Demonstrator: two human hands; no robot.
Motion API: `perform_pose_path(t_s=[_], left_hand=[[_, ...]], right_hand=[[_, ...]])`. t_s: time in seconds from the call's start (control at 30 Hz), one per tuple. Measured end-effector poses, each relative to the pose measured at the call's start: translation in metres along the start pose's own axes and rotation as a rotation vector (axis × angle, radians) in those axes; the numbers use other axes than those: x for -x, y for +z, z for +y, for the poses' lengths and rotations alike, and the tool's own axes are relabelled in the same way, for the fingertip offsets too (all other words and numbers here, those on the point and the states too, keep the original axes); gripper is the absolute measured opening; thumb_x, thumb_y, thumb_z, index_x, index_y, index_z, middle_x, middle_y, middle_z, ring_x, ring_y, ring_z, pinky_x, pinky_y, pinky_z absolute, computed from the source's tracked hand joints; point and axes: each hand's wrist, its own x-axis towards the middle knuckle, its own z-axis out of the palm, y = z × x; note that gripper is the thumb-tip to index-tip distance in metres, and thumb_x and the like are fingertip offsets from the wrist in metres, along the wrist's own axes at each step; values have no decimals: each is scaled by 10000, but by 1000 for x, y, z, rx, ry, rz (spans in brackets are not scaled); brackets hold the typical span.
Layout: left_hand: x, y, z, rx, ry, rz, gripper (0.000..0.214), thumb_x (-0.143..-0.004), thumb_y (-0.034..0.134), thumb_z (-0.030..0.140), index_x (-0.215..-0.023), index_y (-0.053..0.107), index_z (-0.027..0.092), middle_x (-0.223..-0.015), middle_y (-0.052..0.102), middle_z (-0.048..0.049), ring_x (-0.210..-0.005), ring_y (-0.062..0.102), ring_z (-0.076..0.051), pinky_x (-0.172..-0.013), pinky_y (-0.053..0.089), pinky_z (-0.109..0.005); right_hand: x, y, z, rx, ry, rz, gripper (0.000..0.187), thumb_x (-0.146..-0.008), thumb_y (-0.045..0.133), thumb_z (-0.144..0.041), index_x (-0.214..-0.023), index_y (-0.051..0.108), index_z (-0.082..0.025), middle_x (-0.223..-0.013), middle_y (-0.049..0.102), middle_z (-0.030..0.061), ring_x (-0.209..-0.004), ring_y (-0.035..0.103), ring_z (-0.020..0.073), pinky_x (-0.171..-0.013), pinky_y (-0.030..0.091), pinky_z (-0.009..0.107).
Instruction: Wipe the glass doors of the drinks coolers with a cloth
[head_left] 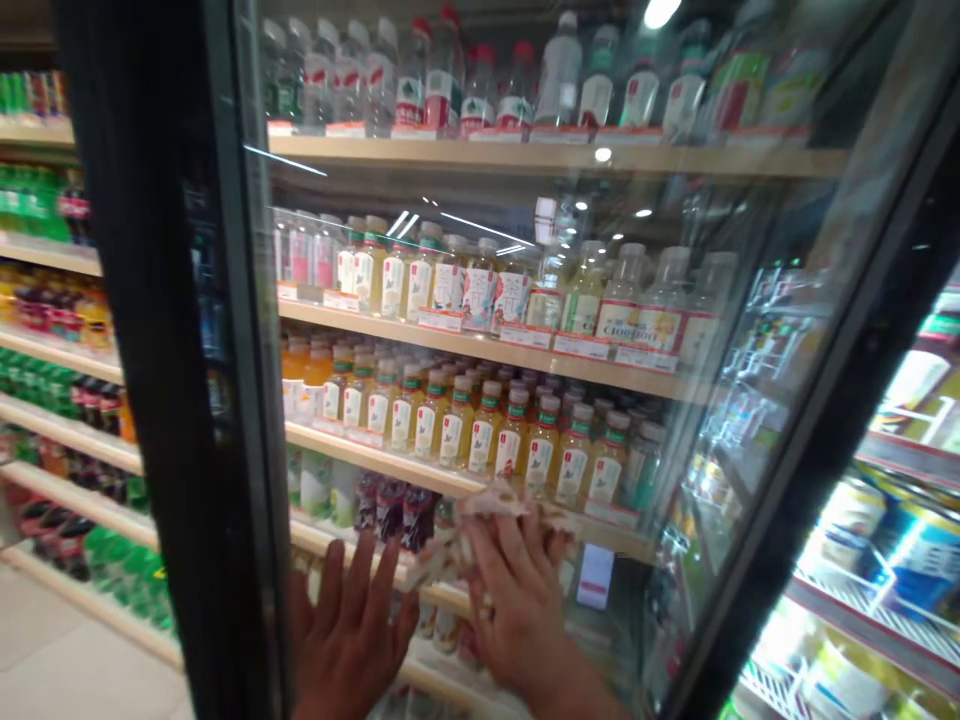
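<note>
My right hand [517,600] presses a crumpled pale cloth [502,500] against the glass door [465,210] of a drinks fridge. The cloth bunches under and around the fingers, and its lower end trails to the left. Lower left, my left hand [356,625] lies on or close to the same glass, its fingers stretched upward and apart, holding nothing. Just behind the pane are shelves of bottles, with yellow-drink bottles [450,435] above my hands and dark purple packs [394,510] between them.
A dark door frame [172,400] runs down the left side, and another dark frame edge [810,420] slants along the right. Shelves of green soda bottles [34,205] stand far left. More lit shelves with packaged goods [915,540] are at the right. Ceiling lights reflect in the glass.
</note>
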Motion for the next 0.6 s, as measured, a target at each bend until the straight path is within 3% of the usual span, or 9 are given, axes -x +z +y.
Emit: perform_pose_path(t_s=[0.1, 0.2, 0.27, 0.33, 0.43, 0.6], left_hand=[[0, -16, 10, -29, -22, 5, 680, -1004, 571, 345, -1607, 277, 234, -1658, 234, -8, -1568, 174, -224, -1309, 66, -473], [4, -33, 17, -108, 10, 8, 713, -974, 604, 278, -1605, 284, 194, -1663, 224, -33, -1568, 172, -249, -1308, 73, -496], [8, -44, 18, -164, 78, -2, 760, -935, 651, 241, -1601, 294, 152, -1662, 231, -75, -1564, 178, -285, -1306, 77, -510], [13, -54, 20, -189, 106, -10, 782, -921, 669, 236, -1600, 294, 137, -1659, 241, -98, -1560, 186, -309, -1303, 82, -525], [17, -67, 26, -209, 98, -23, 794, -922, 675, 249, -1606, 284, 155, -1658, 243, -96, -1559, 191, -312, -1301, 86, -535], [14, -85, 44, -252, 94, -26, 785, -924, 665, 241, -1604, 285, 137, -1660, 231, -96, -1566, 168, -302, -1305, 60, -522]], right_hand=[[7, -3, 22, 26, 176, 162, 686, -984, 423, -157, -1634, 215, -223, -1611, 378, 112, -1578, 112, 345, -1243, 130, 601], [8, -13, 21, -25, 302, 251, 717, -977, 396, -140, -1646, 143, -199, -1650, 285, 154, -1564, 157, 380, -1200, 241, 656], [7, -24, 3, -51, 235, 147, 719, -969, 395, -164, -1644, 149, -171, -1656, 269, 156, -1564, 160, 377, -1176, 339, 605], [4, -37, -17, -74, 75, 8, 721, -946, 414, -177, -1636, 204, -168, -1647, 309, 117, -1566, 164, 346, -1159, 405, 501], [-4, -54, -21, -114, -52, -18, 743, -914, 418, -132, -1630, 233, -211, -1621, 374, 66, -1557, 219, 290, -1169, 403, 431], [-9, -65, 20, -149, 321, 268, 664, -1021, 397, -194, -1640, 165, -255, -1660, 277, 119, -1566, 193, 320, -1225, 247, 634]])
